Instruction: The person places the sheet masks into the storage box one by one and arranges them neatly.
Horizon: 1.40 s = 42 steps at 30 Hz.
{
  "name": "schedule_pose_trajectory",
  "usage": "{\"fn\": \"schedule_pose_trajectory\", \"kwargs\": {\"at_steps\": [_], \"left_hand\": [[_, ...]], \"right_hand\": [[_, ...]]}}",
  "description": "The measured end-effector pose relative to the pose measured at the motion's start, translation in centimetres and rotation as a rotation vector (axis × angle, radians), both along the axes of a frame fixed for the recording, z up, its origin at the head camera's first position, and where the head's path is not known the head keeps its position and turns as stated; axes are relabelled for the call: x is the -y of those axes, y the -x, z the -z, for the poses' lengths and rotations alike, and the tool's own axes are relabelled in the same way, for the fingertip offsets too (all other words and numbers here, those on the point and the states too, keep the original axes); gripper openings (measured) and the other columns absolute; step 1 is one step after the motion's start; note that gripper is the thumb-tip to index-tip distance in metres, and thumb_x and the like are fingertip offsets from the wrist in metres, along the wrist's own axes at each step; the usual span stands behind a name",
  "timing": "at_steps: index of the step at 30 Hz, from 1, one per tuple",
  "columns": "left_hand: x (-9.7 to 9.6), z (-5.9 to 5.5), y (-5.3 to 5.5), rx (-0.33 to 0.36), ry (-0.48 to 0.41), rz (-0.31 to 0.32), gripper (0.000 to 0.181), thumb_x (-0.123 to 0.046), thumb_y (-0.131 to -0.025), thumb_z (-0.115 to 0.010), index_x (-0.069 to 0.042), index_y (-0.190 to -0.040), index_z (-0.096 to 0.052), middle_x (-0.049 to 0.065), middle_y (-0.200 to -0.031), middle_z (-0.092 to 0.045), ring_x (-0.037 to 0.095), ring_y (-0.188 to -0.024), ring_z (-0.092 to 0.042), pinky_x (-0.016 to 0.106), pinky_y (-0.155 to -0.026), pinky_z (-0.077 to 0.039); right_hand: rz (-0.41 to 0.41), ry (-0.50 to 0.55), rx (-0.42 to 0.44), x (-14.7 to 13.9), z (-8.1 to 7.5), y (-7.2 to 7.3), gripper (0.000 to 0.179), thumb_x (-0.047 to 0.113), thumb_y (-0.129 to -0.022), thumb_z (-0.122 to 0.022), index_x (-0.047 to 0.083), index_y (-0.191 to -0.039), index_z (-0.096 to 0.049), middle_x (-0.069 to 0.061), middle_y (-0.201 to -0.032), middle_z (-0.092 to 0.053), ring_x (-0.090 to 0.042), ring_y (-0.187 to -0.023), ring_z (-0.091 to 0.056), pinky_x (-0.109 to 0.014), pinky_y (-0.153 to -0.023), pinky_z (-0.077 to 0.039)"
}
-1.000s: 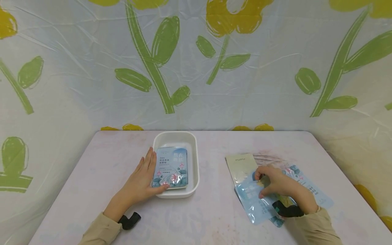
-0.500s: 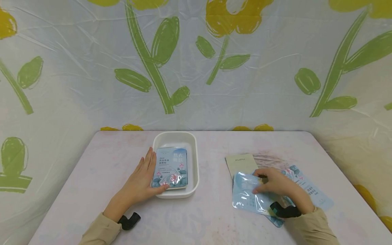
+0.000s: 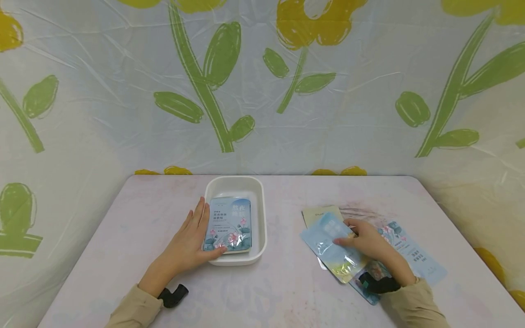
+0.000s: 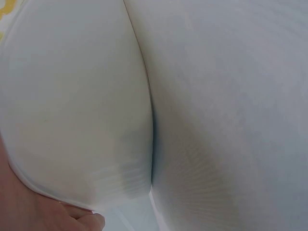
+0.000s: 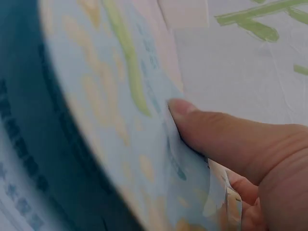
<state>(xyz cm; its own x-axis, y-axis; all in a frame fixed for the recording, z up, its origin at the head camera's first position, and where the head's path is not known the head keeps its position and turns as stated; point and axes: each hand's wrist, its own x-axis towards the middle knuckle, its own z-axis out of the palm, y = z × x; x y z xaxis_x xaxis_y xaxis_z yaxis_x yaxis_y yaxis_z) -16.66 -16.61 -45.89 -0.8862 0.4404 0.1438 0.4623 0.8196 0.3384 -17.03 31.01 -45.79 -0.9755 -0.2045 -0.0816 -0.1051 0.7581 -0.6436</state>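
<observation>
My left hand (image 3: 186,241) rests along the left side of a white tray (image 3: 263,223), fingers straight and thumb over the near rim. Inside the tray lies a stack of blue face mask packets (image 3: 227,223) with pink lotus print. In the left wrist view the tray's pale wall (image 4: 82,106) fills the left side, with part of the hand at the lower left corner. To the right, my right hand (image 3: 367,241) pinches a shiny light-blue and yellow face mask packet (image 3: 328,246) between thumb and fingers. The right wrist view shows its thumb pressed on the printed packet (image 5: 159,139).
Beneath the held packet, a pale cream packet (image 3: 321,214) shows at its far end. Another lotus-print packet (image 3: 414,250) lies right of the right hand, and one more (image 3: 365,291) sticks out near the wrist. A flower-patterned sheet (image 3: 348,114) hangs behind the table (image 3: 287,291).
The light-blue packet has turned in my right hand and shifted slightly up and left, covering more of the cream packet. My left hand and the tray stay put.
</observation>
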Motion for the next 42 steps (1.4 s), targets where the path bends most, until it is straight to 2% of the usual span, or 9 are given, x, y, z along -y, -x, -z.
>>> {"fn": "schedule_pose_trajectory", "kwargs": {"at_steps": [8, 16, 20, 23, 27, 30, 34, 37, 42], "left_hand": [[0.0, 0.2, 0.0, 0.003, 0.005, -0.006, 0.120, -0.074, -0.083, -0.057, 0.006, -0.156, -0.006, 0.017, -0.165, 0.009, 0.029, -0.152, -0.001, 0.051, -0.121, -0.013], [0.0, 0.2, 0.0, 0.001, 0.005, -0.006, 0.120, -0.074, -0.083, -0.057, 0.006, -0.156, -0.006, 0.017, -0.165, 0.009, 0.028, -0.152, -0.001, 0.051, -0.121, -0.013], [0.0, 0.2, 0.1, -0.002, 0.005, -0.005, 0.120, -0.074, -0.083, -0.057, 0.005, -0.156, -0.006, 0.016, -0.165, 0.009, 0.028, -0.152, -0.001, 0.051, -0.121, -0.012], [0.0, 0.2, 0.1, -0.005, 0.005, -0.004, 0.119, -0.073, -0.083, -0.057, 0.005, -0.156, -0.005, 0.017, -0.165, 0.009, 0.028, -0.152, -0.001, 0.051, -0.121, -0.012], [0.0, 0.1, 0.1, -0.007, 0.003, -0.001, 0.119, -0.073, -0.083, -0.058, 0.006, -0.156, -0.005, 0.018, -0.165, 0.008, 0.029, -0.152, -0.002, 0.051, -0.121, -0.013], [0.0, 0.0, 0.1, -0.003, -0.004, 0.000, 0.119, -0.072, -0.084, -0.058, 0.006, -0.156, -0.006, 0.018, -0.165, 0.008, 0.030, -0.152, -0.003, 0.052, -0.121, -0.013], [0.0, 0.0, 0.0, 0.005, -0.010, -0.004, 0.119, -0.072, -0.083, -0.058, 0.006, -0.156, -0.006, 0.017, -0.165, 0.009, 0.030, -0.152, -0.002, 0.052, -0.121, -0.012], [0.0, 0.0, 0.0, 0.003, -0.011, -0.006, 0.119, -0.073, -0.083, -0.058, 0.006, -0.156, -0.006, 0.018, -0.165, 0.008, 0.030, -0.152, -0.002, 0.052, -0.120, -0.013], [-0.1, 0.2, 0.0, -0.003, -0.014, -0.006, 0.119, -0.073, -0.083, -0.058, 0.006, -0.156, -0.007, 0.018, -0.165, 0.008, 0.030, -0.152, -0.003, 0.052, -0.120, -0.014]], "right_hand": [[0.067, 0.196, 0.156, 0.0, 0.2, 0.1, 0.053, 0.022, -0.090, -0.073, -0.003, -0.132, -0.051, -0.008, -0.086, -0.066, -0.020, -0.068, -0.062, -0.028, -0.055, -0.051], [0.109, 0.403, 0.250, -0.4, 0.7, 0.4, 0.071, 0.014, -0.091, -0.071, -0.009, -0.147, -0.033, -0.015, -0.114, -0.064, -0.017, -0.088, -0.064, -0.025, -0.076, -0.054], [0.083, 0.500, 0.270, -0.6, 0.9, 0.4, 0.076, 0.011, -0.090, -0.070, -0.005, -0.151, -0.027, -0.022, -0.131, -0.054, -0.015, -0.097, -0.062, -0.025, -0.080, -0.054], [0.035, 0.579, 0.279, -0.5, 1.1, 0.4, 0.084, 0.005, -0.089, -0.069, 0.005, -0.157, -0.019, -0.030, -0.143, -0.042, -0.027, -0.107, -0.062, -0.026, -0.081, -0.055], [-0.066, 0.674, 0.250, -0.3, 1.4, 0.4, 0.094, -0.003, -0.088, -0.066, 0.016, -0.161, -0.009, -0.023, -0.163, -0.008, -0.049, -0.136, -0.035, -0.022, -0.088, -0.052], [-0.125, 0.691, 0.226, -0.1, 1.6, 0.4, 0.087, -0.003, -0.089, -0.065, 0.014, -0.160, -0.017, -0.013, -0.166, 0.006, -0.042, -0.147, -0.011, -0.016, -0.098, -0.043], [-0.133, 0.687, 0.221, 0.3, 1.5, 0.3, 0.070, 0.000, -0.090, -0.064, 0.003, -0.153, -0.034, -0.017, -0.165, -0.004, -0.030, -0.151, 0.003, -0.038, -0.122, -0.011], [-0.124, 0.683, 0.206, 0.7, 1.3, 0.3, 0.065, -0.001, -0.091, -0.064, -0.001, -0.150, -0.038, -0.019, -0.165, -0.006, -0.033, -0.150, 0.011, -0.060, -0.115, 0.009], [-0.118, 0.696, 0.196, 1.5, 0.9, 0.7, 0.065, -0.001, -0.091, -0.064, -0.003, -0.150, -0.038, -0.020, -0.164, -0.008, -0.035, -0.149, 0.012, -0.062, -0.115, 0.010]]}}
